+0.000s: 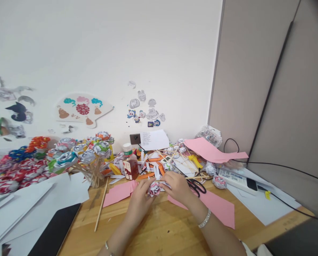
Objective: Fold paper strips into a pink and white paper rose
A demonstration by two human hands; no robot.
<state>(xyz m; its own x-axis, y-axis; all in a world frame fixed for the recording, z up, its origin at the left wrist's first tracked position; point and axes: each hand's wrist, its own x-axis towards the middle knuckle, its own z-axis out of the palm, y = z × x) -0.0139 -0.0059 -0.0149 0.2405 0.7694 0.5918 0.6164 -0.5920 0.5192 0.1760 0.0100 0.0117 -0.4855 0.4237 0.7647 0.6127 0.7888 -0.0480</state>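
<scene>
Between my two hands is a small pink-and-white paper flower (154,189), low over the table. My left hand (141,197) closes round its left side, and my right hand (176,186) pinches at its right side. Part of the flower is hidden by my fingers. Pink paper (119,193) lies by my left hand, and another pink sheet (221,209) sits under and beside my right forearm. Black-handled scissors (197,186) rest just right of my right hand. A bottle of reddish liquid (130,165) with a white cap stands behind my left hand.
A wooden stick (101,206) and a black flat object (56,231) lie to the left. Bunched paper flowers (86,154) on sticks stand at the back left. Paper scraps and a yellow-handled tool (195,161) clutter the back. A white power strip (240,181) is at the right.
</scene>
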